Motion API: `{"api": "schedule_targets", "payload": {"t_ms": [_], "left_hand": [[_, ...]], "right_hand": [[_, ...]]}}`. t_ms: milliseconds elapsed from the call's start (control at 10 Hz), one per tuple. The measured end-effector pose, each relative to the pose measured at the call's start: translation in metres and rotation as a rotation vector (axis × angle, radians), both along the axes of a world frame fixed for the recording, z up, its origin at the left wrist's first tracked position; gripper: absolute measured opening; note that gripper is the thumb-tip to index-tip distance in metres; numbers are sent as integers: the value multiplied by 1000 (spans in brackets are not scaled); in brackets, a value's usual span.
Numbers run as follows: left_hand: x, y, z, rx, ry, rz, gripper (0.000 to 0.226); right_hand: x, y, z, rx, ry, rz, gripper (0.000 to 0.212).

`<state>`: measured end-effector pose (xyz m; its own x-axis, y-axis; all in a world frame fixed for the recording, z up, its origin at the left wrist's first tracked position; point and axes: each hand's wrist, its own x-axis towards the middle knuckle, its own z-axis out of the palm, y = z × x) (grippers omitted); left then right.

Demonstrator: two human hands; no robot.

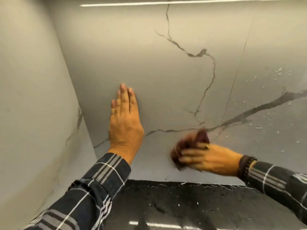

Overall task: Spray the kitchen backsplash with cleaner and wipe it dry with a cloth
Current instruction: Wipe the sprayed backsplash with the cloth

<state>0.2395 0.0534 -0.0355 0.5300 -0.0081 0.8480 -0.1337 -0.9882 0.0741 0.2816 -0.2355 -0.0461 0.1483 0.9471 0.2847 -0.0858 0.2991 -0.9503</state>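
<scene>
Right grip (pixel 207 157) clamps a dark cloth (pixel 201 136) on the backsplash (pixel 149 55); left grip (pixel 124 123) lies flat, uncurled, against it. Spraying looks done; droplets (pixel 280 73) at right await wiping.

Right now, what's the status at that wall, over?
Left hand flat on backsplash. Right hand grips dark cloth, low on the wall. Droplets at right, unwiped. Nothing in the way.
</scene>
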Motion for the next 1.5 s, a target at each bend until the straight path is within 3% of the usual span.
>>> {"api": "schedule_targets", "payload": {"t_ms": [100,200,300,400,500,600,700,800,900,1000,1100,1200,1300,1400,1500], "left_hand": [[-1,-7,9,142,-33,-54,81],[3,-16,19,220,-59,-114,81],[12,-49,31,221,-46,-148,79],[19,-78,32,219,-61,-183,74],[24,-82,27,227,-76,-194,72],[25,-82,25,247,-75,-172,74],[25,-87,23,208,-86,-156,80],[22,-95,10,191,-64,-161,84],[20,-95,-14,339,-89,-189,75],[21,-83,-15,417,-61,-207,71],[15,-82,-8,418,-55,-225,69],[16,-84,0,368,-76,-278,67],[10,-93,5,201,-111,-264,67],[9,-96,4,133,-106,-214,68],[9,-96,0,137,-79,-158,72]], "right_hand": [[10,-15,5,-293,-1197,-687,39],[-14,-23,75,-309,-1780,-1190,44],[13,-17,154,-225,-1945,-1826,51],[18,-29,41,-288,-2288,-1493,50],[5,-52,-33,-590,-2486,-734,47],[7,-77,-17,-486,-2300,-595,43],[15,-85,98,-318,-2251,-1318,43],[17,-74,139,-173,-1912,-1936,57],[3,-51,20,-246,-2021,-1713,57],[-27,-72,-131,-558,-2344,-749,44],[-17,-82,-119,-442,-2035,-785,45],[-7,-77,-67,-294,-1627,-1083,51],[4,-36,14,-252,-1683,-1602,56],[-5,-13,4,-206,-1728,-1829,57],[-25,-16,-119,-522,-2081,-1218,50]]}}
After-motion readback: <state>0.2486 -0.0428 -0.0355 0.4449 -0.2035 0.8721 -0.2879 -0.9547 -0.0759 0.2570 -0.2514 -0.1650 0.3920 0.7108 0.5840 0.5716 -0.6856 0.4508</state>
